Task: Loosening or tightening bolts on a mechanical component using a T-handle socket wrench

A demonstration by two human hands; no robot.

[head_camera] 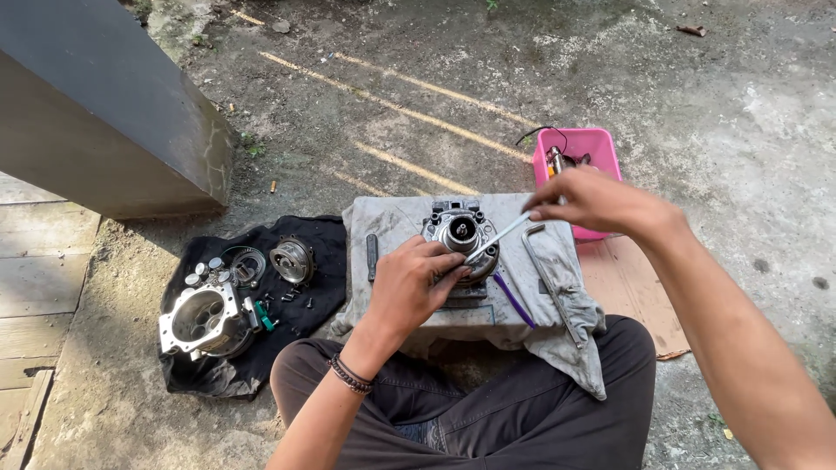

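A round grey metal pump-like part (460, 231) stands on a grey cloth (396, 218) that covers a small block in front of my crossed legs. My left hand (413, 283) grips the near left side of this part. My right hand (592, 200) pinches the far end of a thin silver rod tool (500, 238), whose tip rests on the part's near right edge. A purple-handled tool (513, 300) and a long bent metal tool (550, 283) lie on the cloth to the right. A dark tool (372, 257) lies at the left.
A black cloth (322, 235) on the ground at left holds a metal housing (205, 320), a round part (292, 259), a ring (246, 264) and several small bolts. A pink tray (603, 144) sits behind the block, on cardboard (631, 287). A dark pillar (104, 113) stands far left.
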